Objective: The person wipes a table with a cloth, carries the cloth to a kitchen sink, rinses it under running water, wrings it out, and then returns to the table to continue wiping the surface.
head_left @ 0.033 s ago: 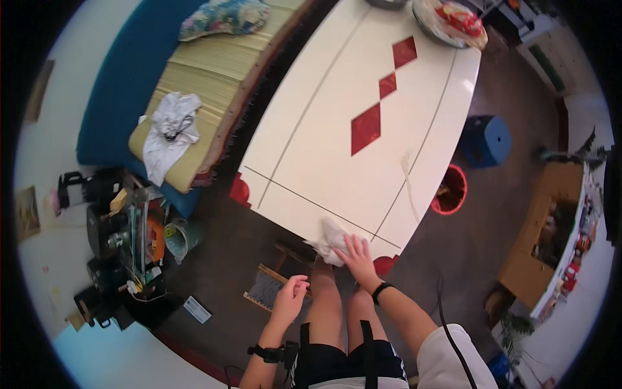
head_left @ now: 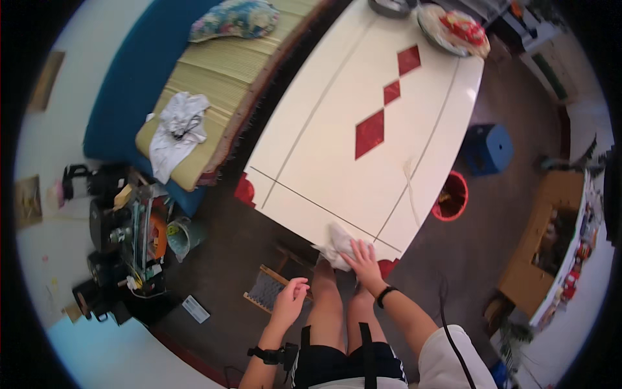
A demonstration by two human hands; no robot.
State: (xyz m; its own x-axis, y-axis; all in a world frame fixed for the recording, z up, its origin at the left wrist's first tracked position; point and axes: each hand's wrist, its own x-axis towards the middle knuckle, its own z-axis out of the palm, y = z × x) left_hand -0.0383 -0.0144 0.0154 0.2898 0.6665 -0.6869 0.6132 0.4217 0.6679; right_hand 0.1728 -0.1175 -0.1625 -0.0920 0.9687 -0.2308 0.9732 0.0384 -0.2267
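My right hand [head_left: 365, 264] lies with spread fingers on a crumpled white cloth [head_left: 338, 241] at the near edge of the white table [head_left: 304, 149]. The cloth bunches up to the left of the fingers, and part of it sits at the table's edge above my legs. My left hand [head_left: 291, 297] hangs in front of my body, short of the table, its fingers loosely curled with nothing visible in them. A pale string-like strand [head_left: 410, 188] lies on the right part of the tabletop.
A covered dish [head_left: 453, 32] and a grey bowl [head_left: 392, 6] stand at the table's far end. Right of the table are a red bin [head_left: 461, 211] and a blue stool [head_left: 489, 149]. A sofa [head_left: 120, 117] runs along the left. Near my left hand is a low wooden stool [head_left: 262, 295].
The whole view has shifted slightly. My right hand and the cloth have moved a little to the right and nearer me along the table edge. My left hand stays about where it was.
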